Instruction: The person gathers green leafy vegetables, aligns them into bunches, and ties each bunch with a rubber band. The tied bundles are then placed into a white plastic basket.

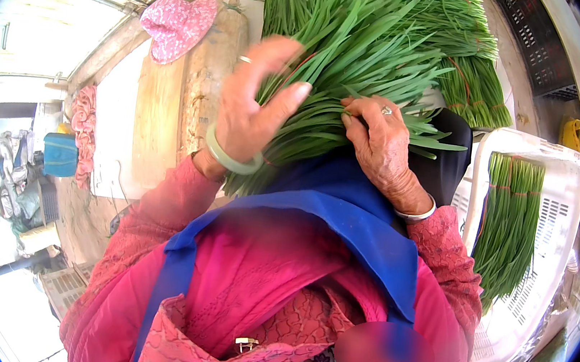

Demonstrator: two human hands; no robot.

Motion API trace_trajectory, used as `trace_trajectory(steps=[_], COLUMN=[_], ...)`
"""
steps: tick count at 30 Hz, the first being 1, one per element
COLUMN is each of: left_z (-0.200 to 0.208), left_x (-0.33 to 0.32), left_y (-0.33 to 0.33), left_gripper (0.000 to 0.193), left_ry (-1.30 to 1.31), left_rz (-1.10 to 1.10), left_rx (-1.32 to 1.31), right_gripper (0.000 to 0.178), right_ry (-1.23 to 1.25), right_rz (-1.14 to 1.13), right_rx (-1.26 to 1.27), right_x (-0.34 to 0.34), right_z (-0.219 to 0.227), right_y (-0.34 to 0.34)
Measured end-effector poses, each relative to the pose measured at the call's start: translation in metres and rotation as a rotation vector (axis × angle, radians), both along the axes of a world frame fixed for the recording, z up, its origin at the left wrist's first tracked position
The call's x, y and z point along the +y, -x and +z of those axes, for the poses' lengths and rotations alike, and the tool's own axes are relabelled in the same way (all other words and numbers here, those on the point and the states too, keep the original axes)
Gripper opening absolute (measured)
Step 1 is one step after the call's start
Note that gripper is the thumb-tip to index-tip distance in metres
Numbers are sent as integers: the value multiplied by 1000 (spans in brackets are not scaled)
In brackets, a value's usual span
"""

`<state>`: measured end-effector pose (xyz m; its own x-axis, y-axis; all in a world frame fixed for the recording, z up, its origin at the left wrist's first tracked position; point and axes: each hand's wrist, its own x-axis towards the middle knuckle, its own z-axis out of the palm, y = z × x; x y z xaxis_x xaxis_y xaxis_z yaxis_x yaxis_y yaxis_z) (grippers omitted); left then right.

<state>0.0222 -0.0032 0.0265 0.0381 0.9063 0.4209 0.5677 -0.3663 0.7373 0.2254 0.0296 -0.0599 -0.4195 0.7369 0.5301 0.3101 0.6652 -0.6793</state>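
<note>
Green garlic chives, long and flat-leaved, fill the upper middle of the head camera's downward view, spread in a loose fan whose near part lies just above a blue apron. To the left, the person's left hand, blurred and wearing a pale green bangle, is spread over the fan's left side, thumb well parted from fingers, with leaves in the gap; whether it touches them, I cannot tell. The right hand is at the fan's near edge, its fingers curled and thumb and forefinger pinched together on leaves. Left of the left hand runs a wooden board, giving sideways room up to a pink hat at its far end. On the right there is less: black cloth sits just beside the right hand, then a white crate holding banded bundles. More tied bunches block the far side.
</note>
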Motion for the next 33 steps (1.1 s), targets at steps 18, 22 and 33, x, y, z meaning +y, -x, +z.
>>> trace_trajectory(steps=[18,22,33], left_z=[-50,-51,-58], left_x=[9,8,9], left_y=[-27,-24,-28], left_gripper=[23,22,9], left_ry=[16,34,-63], left_rz=[-341,-434,-427], left_rx=[517,538,482], right_gripper=[20,14,21], right_ry=[63,102,306], right_rz=[303,198,-111], right_rx=[-70,-42,-109], right_x=[-21,-21,33], right_z=[10,19,2], right_y=[-36,-45,2])
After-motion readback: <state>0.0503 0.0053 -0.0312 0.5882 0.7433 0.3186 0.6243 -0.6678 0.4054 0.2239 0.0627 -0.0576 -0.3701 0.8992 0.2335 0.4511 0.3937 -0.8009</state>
